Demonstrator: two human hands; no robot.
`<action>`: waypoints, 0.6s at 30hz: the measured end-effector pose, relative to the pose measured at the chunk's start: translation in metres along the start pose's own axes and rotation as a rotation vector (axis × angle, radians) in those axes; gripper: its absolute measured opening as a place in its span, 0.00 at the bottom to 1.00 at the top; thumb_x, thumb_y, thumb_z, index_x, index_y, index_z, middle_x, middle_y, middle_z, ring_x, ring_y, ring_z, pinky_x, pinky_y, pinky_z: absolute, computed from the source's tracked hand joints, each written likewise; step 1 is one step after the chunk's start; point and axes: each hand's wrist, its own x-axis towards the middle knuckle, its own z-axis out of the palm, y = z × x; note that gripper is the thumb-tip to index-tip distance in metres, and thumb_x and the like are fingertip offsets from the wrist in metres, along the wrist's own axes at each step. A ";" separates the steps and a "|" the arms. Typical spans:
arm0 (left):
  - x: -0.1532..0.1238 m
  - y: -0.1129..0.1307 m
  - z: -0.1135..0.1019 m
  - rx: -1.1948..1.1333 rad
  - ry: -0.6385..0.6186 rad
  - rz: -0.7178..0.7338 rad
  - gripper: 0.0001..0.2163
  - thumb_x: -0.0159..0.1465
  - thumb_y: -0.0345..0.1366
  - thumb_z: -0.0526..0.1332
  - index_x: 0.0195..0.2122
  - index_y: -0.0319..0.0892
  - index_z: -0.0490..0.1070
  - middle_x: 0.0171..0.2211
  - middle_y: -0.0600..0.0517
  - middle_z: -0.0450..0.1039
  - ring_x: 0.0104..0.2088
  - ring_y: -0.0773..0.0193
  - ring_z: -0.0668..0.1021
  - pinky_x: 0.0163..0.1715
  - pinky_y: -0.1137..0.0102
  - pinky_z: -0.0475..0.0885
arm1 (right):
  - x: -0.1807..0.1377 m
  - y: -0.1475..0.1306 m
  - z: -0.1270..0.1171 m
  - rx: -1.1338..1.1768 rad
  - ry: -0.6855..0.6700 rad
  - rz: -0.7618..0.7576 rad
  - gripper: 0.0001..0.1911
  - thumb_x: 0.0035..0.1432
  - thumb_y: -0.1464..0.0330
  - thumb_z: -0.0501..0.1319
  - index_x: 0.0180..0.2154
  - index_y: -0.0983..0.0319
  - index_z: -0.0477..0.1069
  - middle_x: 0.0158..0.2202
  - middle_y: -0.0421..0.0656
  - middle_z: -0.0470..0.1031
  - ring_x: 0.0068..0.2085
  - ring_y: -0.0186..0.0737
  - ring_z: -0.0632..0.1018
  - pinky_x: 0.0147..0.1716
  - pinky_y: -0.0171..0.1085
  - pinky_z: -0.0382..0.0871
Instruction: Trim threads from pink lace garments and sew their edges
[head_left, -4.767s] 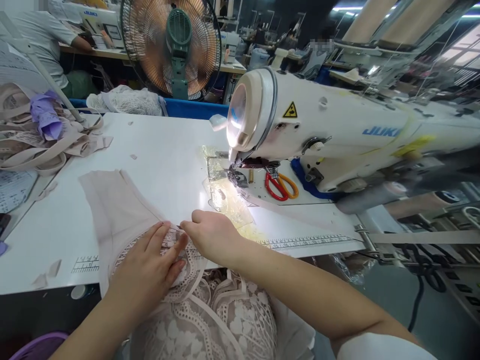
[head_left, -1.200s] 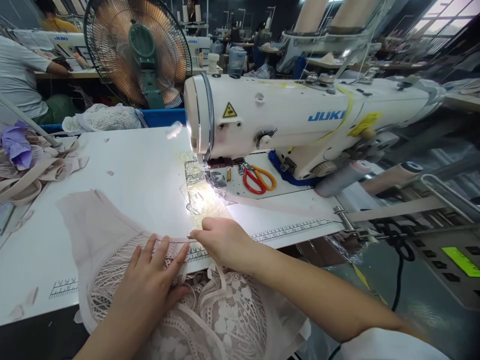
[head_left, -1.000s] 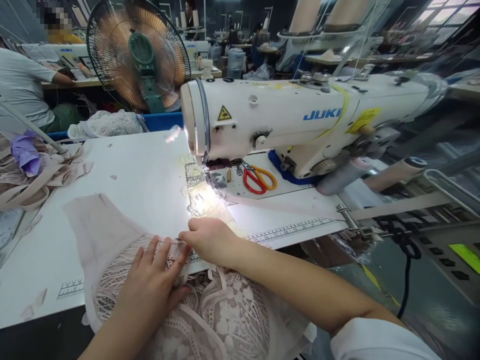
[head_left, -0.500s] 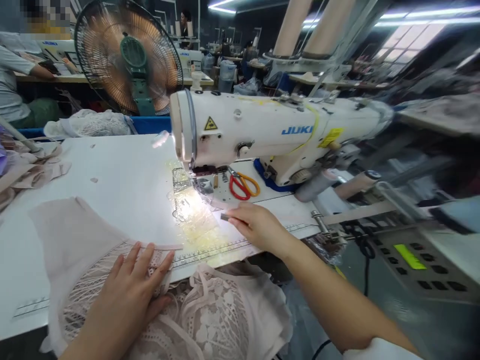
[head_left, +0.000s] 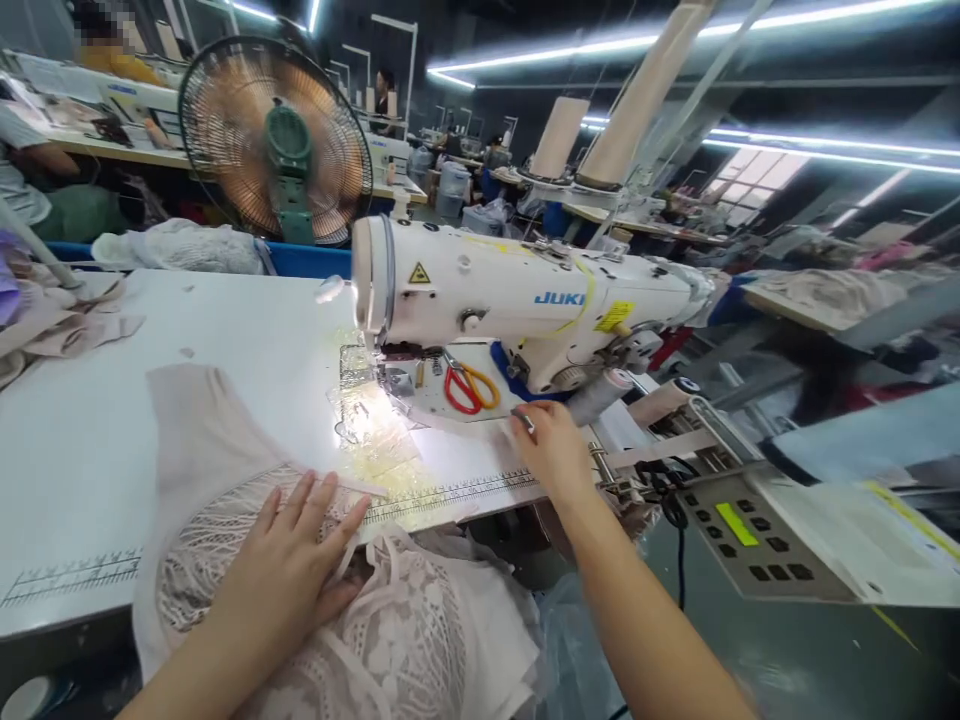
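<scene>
My left hand [head_left: 300, 550] lies flat with fingers spread on a pale pink lace bra [head_left: 202, 430], part of which hangs over the table's front edge. The fingertips rest by a narrow band along its lace cup. My right hand [head_left: 553, 450] is closed in a pinch on a small dark metal piece [head_left: 523, 420]; its kind is not clear. A pale strip [head_left: 469, 428] runs across the table between the needle area and that hand. Scissors [head_left: 471, 387] with red and orange handles lie under the arm of the white sewing machine [head_left: 480, 285].
A fan [head_left: 289, 140] stands behind the table. Pale fabric pieces [head_left: 71, 315] lie at the left. Thread cones [head_left: 559, 140] rise behind the machine, and a control panel [head_left: 739, 530] sits at the right. A printed ruler [head_left: 450, 495] follows the table's front edge. Other people sit farther back.
My right hand has moved right, away from the needle area, with the dark metal piece still in its fingers. My left hand stays flat on the bra. The view has shifted.
</scene>
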 end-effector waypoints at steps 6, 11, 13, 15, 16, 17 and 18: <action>-0.004 0.006 -0.013 -0.023 -0.101 -0.024 0.31 0.56 0.44 0.67 0.61 0.53 0.63 0.63 0.35 0.60 0.61 0.37 0.64 0.54 0.42 0.63 | -0.032 -0.112 0.010 0.034 -0.288 -0.604 0.09 0.62 0.66 0.58 0.36 0.59 0.77 0.34 0.43 0.77 0.38 0.39 0.76 0.35 0.33 0.66; -0.005 0.008 -0.016 -0.081 -0.164 -0.067 0.27 0.58 0.46 0.64 0.60 0.54 0.65 0.64 0.37 0.57 0.63 0.39 0.61 0.56 0.42 0.60 | -0.034 -0.147 0.010 -0.093 -0.387 -0.740 0.08 0.60 0.70 0.58 0.35 0.62 0.76 0.32 0.45 0.75 0.35 0.42 0.76 0.29 0.35 0.64; -0.006 0.008 -0.016 -0.096 -0.162 -0.072 0.27 0.59 0.47 0.64 0.59 0.54 0.65 0.64 0.37 0.57 0.63 0.38 0.61 0.56 0.41 0.60 | -0.034 -0.152 0.004 -0.149 -0.422 -0.768 0.07 0.58 0.73 0.59 0.37 0.63 0.76 0.33 0.47 0.76 0.36 0.43 0.77 0.29 0.35 0.65; -0.007 0.008 -0.015 -0.115 -0.161 -0.083 0.26 0.59 0.49 0.63 0.59 0.54 0.66 0.64 0.37 0.56 0.63 0.38 0.61 0.56 0.40 0.59 | -0.033 -0.156 -0.003 -0.196 -0.457 -0.800 0.08 0.56 0.76 0.60 0.37 0.63 0.76 0.33 0.48 0.76 0.37 0.44 0.77 0.31 0.35 0.66; -0.007 0.009 -0.015 -0.126 -0.163 -0.090 0.26 0.59 0.50 0.63 0.59 0.54 0.66 0.64 0.38 0.56 0.63 0.38 0.61 0.56 0.40 0.59 | -0.032 -0.158 -0.005 -0.217 -0.470 -0.813 0.08 0.55 0.77 0.60 0.37 0.64 0.76 0.34 0.48 0.76 0.38 0.44 0.77 0.32 0.35 0.66; -0.007 0.009 -0.015 -0.135 -0.166 -0.095 0.26 0.59 0.50 0.63 0.59 0.55 0.66 0.64 0.38 0.56 0.63 0.38 0.61 0.56 0.40 0.59 | -0.032 -0.160 -0.006 -0.234 -0.481 -0.823 0.08 0.55 0.77 0.61 0.37 0.64 0.76 0.34 0.48 0.76 0.38 0.44 0.78 0.32 0.34 0.67; -0.007 0.009 -0.015 -0.141 -0.169 -0.098 0.27 0.59 0.51 0.63 0.59 0.55 0.65 0.65 0.38 0.55 0.63 0.38 0.61 0.56 0.39 0.59 | -0.031 -0.161 -0.007 -0.248 -0.489 -0.831 0.08 0.54 0.77 0.61 0.36 0.64 0.76 0.34 0.49 0.76 0.38 0.44 0.78 0.32 0.34 0.67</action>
